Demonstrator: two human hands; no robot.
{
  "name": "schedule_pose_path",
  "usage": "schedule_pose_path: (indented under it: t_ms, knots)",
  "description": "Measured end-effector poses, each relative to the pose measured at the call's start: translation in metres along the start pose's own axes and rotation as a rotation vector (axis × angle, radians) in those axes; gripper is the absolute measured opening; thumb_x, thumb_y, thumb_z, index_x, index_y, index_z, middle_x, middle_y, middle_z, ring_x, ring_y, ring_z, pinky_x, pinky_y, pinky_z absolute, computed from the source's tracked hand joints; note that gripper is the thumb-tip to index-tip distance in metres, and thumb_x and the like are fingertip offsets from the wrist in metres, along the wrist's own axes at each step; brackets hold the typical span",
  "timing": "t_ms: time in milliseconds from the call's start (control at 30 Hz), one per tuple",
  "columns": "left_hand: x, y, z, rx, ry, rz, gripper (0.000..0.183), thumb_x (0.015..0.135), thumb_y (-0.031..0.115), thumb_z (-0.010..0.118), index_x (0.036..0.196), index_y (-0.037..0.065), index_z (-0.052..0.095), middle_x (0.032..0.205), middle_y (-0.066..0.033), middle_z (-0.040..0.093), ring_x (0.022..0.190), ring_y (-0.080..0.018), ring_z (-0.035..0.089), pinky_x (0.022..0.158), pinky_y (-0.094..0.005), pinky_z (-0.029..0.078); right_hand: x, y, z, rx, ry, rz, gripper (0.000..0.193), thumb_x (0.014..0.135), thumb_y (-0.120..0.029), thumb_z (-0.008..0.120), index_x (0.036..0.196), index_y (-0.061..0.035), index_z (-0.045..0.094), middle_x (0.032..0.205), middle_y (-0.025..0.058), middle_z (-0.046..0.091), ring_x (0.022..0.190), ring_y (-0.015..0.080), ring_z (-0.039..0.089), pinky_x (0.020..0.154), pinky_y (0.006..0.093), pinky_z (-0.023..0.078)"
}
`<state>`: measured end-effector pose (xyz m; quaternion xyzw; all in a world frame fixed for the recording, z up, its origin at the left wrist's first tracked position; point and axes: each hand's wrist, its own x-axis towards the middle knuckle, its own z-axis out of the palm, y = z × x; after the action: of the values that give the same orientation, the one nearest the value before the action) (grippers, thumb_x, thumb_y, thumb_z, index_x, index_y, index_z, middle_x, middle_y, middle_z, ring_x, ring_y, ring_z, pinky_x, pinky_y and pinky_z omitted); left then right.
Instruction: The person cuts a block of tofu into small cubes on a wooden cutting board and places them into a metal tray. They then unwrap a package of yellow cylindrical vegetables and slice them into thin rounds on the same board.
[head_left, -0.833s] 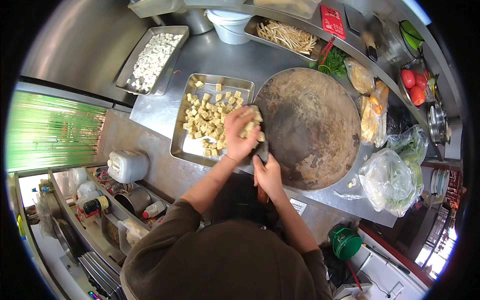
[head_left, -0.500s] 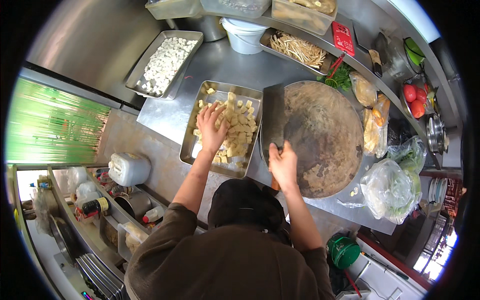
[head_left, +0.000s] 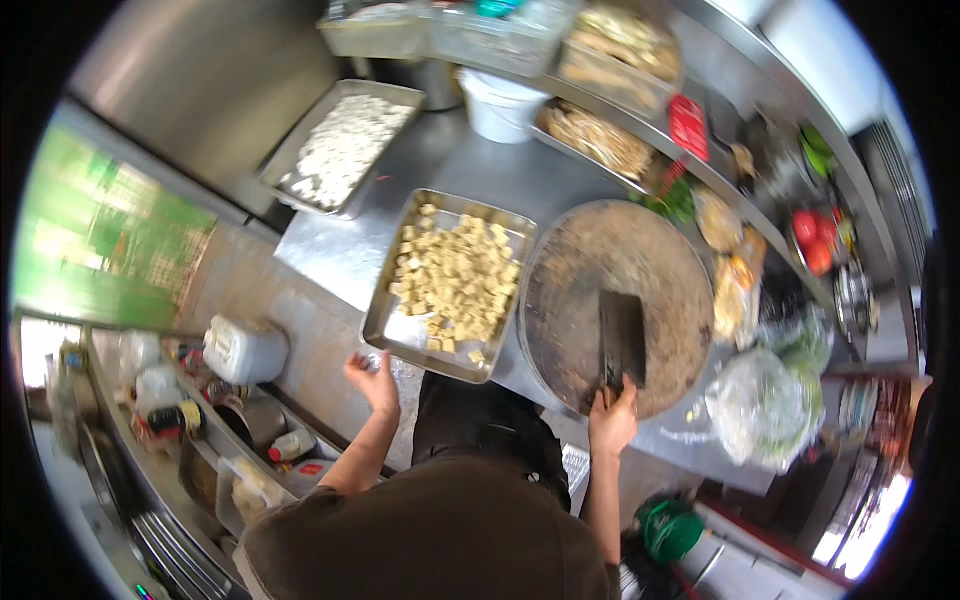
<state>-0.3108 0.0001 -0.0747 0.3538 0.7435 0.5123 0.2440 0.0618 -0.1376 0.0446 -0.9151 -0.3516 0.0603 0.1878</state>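
Note:
My right hand (head_left: 613, 420) is closed round the handle of a dark, broad-bladed cleaver (head_left: 624, 335). The blade is over the near part of a round wooden chopping block (head_left: 570, 270); whether it touches the wood I cannot tell. My left hand (head_left: 374, 382) is empty, fingers apart, just off the near left corner of a metal tray (head_left: 377, 335). Pale yellow cubes (head_left: 455, 270), probably tofu, are heaped in that tray.
A second tray (head_left: 270, 180) of white cubes stands at the far left. Behind are a white bucket (head_left: 500, 105) and a tray of pale strips (head_left: 600, 138). Bagged greens (head_left: 765, 405) lie right of the block; a white jerrycan (head_left: 245, 350) stands at left.
My left hand has left the cubes and drawn back past the tray's near corner. The cleaver has moved from the block's left edge to over its near part.

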Motion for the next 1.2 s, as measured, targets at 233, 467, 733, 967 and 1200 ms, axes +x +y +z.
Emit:
schedule_pose_path:
  t_ms: [233, 467, 733, 967, 1200]
  knots:
    - [-0.005, 0.037, 0.032, -0.369, -0.51, -0.797, 0.051, 0.092, 0.014, 0.067, 0.135, 0.001, 0.042, 0.125, -0.0192, 0.06, 0.104, -0.0339, 0.068, 0.078, -0.0516, 0.063, -0.002, 0.002, 0.007, 0.072, -0.029, -0.146, 0.06, 0.086, -0.013, 0.073, 0.139, -0.0026, 0.049, 0.125, 0.0259, 0.061, 0.115, 0.0456, 0.057, 0.098, 0.0508, 0.046]
    - [-0.015, 0.004, 0.049, -0.578, -0.358, -0.783, 0.037, 0.078, 0.0, 0.056, 0.115, -0.003, 0.054, 0.089, -0.0194, 0.066, 0.066, -0.0348, 0.071, 0.055, -0.0494, 0.062, 0.009, 0.027, 0.001, 0.075, -0.048, -0.327, 0.058, 0.089, -0.025, 0.076, 0.134, 0.0042, 0.053, 0.124, 0.0273, 0.052, 0.106, 0.0421, 0.059, 0.09, 0.0486, 0.053]
    - [-0.094, 0.051, -0.055, -0.782, -0.189, -0.756, 0.041, 0.077, 0.003, 0.059, 0.117, -0.003, 0.062, 0.1, -0.0177, 0.066, 0.074, -0.0306, 0.068, 0.062, -0.0443, 0.058, 0.042, -0.009, -0.052, 0.186, -0.03, -0.574, 0.049, 0.085, -0.018, 0.076, 0.125, 0.0052, 0.058, 0.104, 0.0237, 0.064, 0.093, 0.0366, 0.065, 0.085, 0.047, 0.054]
    - [-0.11, 0.131, -0.192, -0.949, 0.222, -0.487, 0.03, 0.078, 0.004, 0.06, 0.105, -0.007, 0.065, 0.094, -0.0138, 0.07, 0.075, -0.0241, 0.072, 0.061, -0.0365, 0.066, 0.056, -0.082, -0.022, 0.502, -0.164, -0.838, 0.042, 0.09, -0.007, 0.071, 0.126, 0.0077, 0.055, 0.108, 0.0246, 0.057, 0.09, 0.0355, 0.063, 0.081, 0.0465, 0.055]
    - [-0.063, 0.219, -0.325, -1.147, 0.64, -0.069, 0.043, 0.083, 0.005, 0.055, 0.124, -0.007, 0.055, 0.118, -0.0209, 0.065, 0.105, -0.0355, 0.069, 0.076, -0.0478, 0.067, 0.035, -0.129, 0.011, 0.628, -0.322, -0.922, 0.043, 0.089, 0.001, 0.069, 0.13, 0.0053, 0.055, 0.115, 0.0209, 0.057, 0.098, 0.0308, 0.066, 0.082, 0.0404, 0.06]
